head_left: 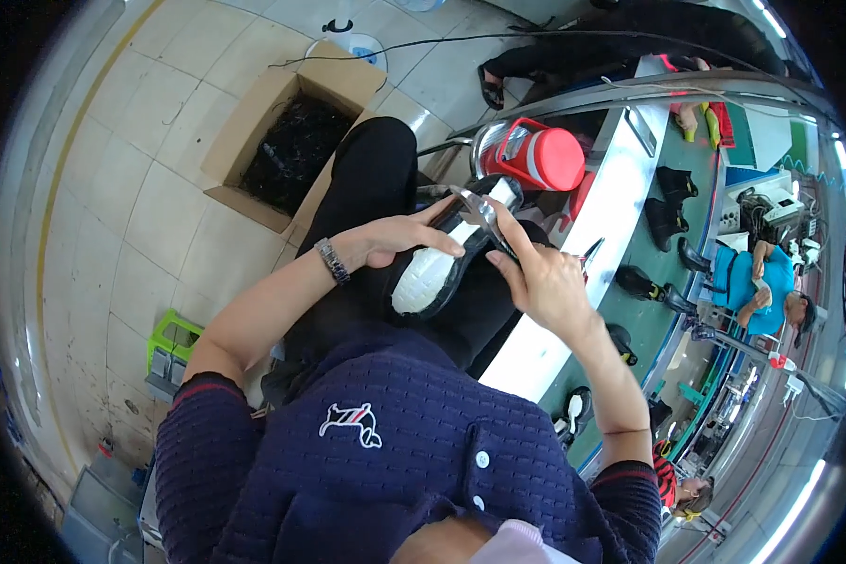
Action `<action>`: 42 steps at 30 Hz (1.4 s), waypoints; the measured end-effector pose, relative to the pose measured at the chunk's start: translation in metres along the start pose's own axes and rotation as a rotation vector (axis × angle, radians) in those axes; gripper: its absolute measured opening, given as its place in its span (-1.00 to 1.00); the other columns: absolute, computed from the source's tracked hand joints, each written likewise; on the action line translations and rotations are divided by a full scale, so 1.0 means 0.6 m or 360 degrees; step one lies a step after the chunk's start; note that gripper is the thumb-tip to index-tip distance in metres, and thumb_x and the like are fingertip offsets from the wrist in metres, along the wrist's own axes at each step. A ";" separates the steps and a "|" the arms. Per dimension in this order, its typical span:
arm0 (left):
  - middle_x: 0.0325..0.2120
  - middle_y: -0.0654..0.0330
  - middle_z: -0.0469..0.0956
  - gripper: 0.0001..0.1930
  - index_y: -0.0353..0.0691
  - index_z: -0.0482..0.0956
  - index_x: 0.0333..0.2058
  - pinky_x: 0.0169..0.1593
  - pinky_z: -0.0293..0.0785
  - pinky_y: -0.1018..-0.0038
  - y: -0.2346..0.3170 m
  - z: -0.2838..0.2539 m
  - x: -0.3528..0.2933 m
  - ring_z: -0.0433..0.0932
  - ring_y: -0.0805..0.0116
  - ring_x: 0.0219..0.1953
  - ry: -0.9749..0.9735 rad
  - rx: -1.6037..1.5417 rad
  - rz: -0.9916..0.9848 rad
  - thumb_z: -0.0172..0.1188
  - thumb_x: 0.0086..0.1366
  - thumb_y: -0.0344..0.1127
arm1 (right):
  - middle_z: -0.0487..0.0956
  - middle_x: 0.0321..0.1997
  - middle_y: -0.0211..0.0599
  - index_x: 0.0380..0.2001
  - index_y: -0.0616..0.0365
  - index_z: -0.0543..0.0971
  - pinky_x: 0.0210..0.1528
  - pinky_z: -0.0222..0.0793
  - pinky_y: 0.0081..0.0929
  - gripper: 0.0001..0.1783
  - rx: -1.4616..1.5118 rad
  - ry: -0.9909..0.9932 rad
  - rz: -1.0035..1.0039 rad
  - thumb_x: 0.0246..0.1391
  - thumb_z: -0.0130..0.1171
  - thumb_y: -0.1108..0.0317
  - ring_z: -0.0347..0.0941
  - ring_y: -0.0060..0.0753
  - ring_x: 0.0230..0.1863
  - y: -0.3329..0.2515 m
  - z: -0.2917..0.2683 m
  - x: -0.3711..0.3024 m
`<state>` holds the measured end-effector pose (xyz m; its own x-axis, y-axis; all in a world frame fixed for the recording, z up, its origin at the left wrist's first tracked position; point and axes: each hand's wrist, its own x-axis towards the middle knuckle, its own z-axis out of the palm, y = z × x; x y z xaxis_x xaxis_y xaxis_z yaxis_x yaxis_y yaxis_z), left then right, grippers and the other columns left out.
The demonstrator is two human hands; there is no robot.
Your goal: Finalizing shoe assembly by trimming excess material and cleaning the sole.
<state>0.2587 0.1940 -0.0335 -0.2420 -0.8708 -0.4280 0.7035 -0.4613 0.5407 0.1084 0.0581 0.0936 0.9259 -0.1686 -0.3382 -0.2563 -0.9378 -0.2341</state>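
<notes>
A black shoe [428,280] with a white underside lies across my lap, bottom facing up. My left hand [399,237] is closed around its side, with the thumb lying on the white part. In my right hand [547,282] is a pair of metal pincers [480,214], gripped by the dark handles. Their silver head is over the shoe, near its middle; whether the jaws touch it I cannot tell. My fingers partly hide the handles.
An open cardboard box [218,155] with black scraps stands on the tiled floor at left. At right are a red jug [562,160], a white bench ledge [620,169] and a green conveyor [650,258] carrying several black shoes. Co-workers [757,282] sit beyond it.
</notes>
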 end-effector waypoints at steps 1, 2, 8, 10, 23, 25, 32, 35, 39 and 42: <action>0.19 0.06 0.20 0.10 0.03 -0.25 0.39 0.21 0.21 0.35 -0.007 -0.005 0.000 0.24 0.27 0.20 -0.0010 -0.0023 0.0053 0.41 0.06 -0.24 | 0.55 -0.64 -0.14 0.34 -0.11 0.05 -0.56 0.44 -0.25 -0.28 0.0120 0.0225 -0.0106 0.17 0.10 0.22 0.53 -0.07 -0.62 -0.009 -0.002 0.001; 0.19 0.06 0.20 0.10 0.03 -0.25 0.39 0.21 0.21 0.35 -0.016 -0.009 0.006 0.24 0.27 0.20 -0.0024 -0.0013 0.0052 0.41 0.06 -0.24 | 0.56 -0.63 -0.16 0.32 -0.09 0.10 -0.59 0.43 -0.28 -0.30 0.0236 0.0313 -0.0036 0.17 0.10 0.20 0.52 -0.09 -0.65 -0.017 0.002 -0.007; 0.34 0.10 0.00 -0.04 0.02 -0.28 0.39 0.32 0.04 0.41 -0.071 -0.020 0.015 0.08 0.32 0.32 0.0072 0.0034 0.0369 0.17 0.25 0.11 | 0.50 -0.68 -0.10 0.26 -0.20 0.24 -0.50 0.38 -0.12 -0.38 0.0041 -0.0304 0.0201 0.13 0.15 0.20 0.48 0.06 -0.61 0.000 0.006 -0.015; 0.34 0.14 0.02 -0.18 0.03 -0.21 0.39 0.30 0.10 0.41 -0.086 -0.016 0.007 0.10 0.35 0.32 -0.0036 -0.0372 0.0353 -0.04 0.34 0.21 | 0.52 -0.62 -0.11 0.29 -0.30 0.19 -0.54 0.49 -0.28 -0.37 0.0030 -0.0406 0.0142 0.16 0.09 0.27 0.56 -0.10 -0.57 -0.002 -0.010 -0.027; 0.32 0.10 0.06 -0.32 0.10 -0.10 0.38 0.31 0.08 0.33 -0.115 0.029 -0.008 0.13 0.27 0.31 0.0178 -0.0475 0.0467 -0.04 0.40 0.03 | 0.45 -0.61 -0.40 0.28 -0.54 0.24 -0.64 0.38 -0.39 -0.26 -0.0025 -0.0251 -0.0046 0.06 0.20 0.33 0.44 -0.39 -0.67 -0.029 0.055 -0.059; 0.31 0.08 0.09 -0.32 0.10 -0.11 0.38 0.30 0.12 0.33 -0.111 0.036 -0.009 0.16 0.28 0.29 0.0244 -0.0304 0.0492 -0.03 0.40 -0.03 | 0.50 -0.60 -0.36 0.28 -0.49 0.24 -0.63 0.39 -0.38 -0.26 0.0087 -0.0233 -0.0037 0.06 0.21 0.33 0.47 -0.35 -0.65 -0.028 0.046 -0.064; 0.29 0.10 0.11 -0.15 0.19 -0.13 0.39 0.29 0.09 0.36 -0.093 0.023 -0.017 0.13 0.31 0.29 0.0155 -0.0293 0.0340 0.21 0.25 -0.26 | 0.61 -0.49 -0.15 0.30 -0.13 0.24 -0.54 0.42 -0.35 -0.29 0.0282 0.0386 -0.0219 0.07 0.21 0.37 0.54 -0.23 -0.59 -0.039 -0.008 -0.013; 0.28 0.13 0.14 -0.08 0.28 -0.16 0.39 0.25 0.16 0.41 -0.091 0.001 -0.004 0.21 0.34 0.24 0.0071 -0.0283 0.0393 0.23 0.20 -0.39 | 0.48 -0.65 -0.22 0.31 -0.30 0.21 -0.59 0.35 -0.24 -0.31 -0.0028 -0.0139 -0.0087 0.12 0.15 0.25 0.44 -0.15 -0.68 -0.013 0.030 0.020; 0.29 0.15 0.11 -0.01 0.30 -0.19 0.39 0.28 0.12 0.33 -0.079 0.002 -0.028 0.16 0.25 0.28 0.0035 -0.0367 0.0340 0.28 0.13 -0.37 | 0.44 -0.72 -0.32 0.35 -0.33 0.14 -0.64 0.38 -0.31 -0.25 0.0204 0.0270 -0.0397 0.10 0.14 0.26 0.45 -0.25 -0.72 -0.043 -0.007 -0.001; 0.33 0.17 0.01 0.01 0.28 -0.22 0.39 0.31 0.06 0.28 -0.107 -0.007 -0.017 0.07 0.24 0.32 -0.0099 -0.0197 0.0428 0.29 0.12 -0.36 | 0.46 -0.68 -0.26 0.36 -0.34 0.09 -0.60 0.40 -0.24 -0.22 0.0069 0.0226 -0.0342 0.10 0.13 0.27 0.47 -0.19 -0.69 -0.040 0.038 -0.010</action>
<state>0.2191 0.2330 -0.0669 -0.0738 -0.9694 -0.2342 0.8230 -0.1918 0.5347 0.1025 0.0887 0.0805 0.9893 -0.0106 -0.1457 -0.0582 -0.9434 -0.3266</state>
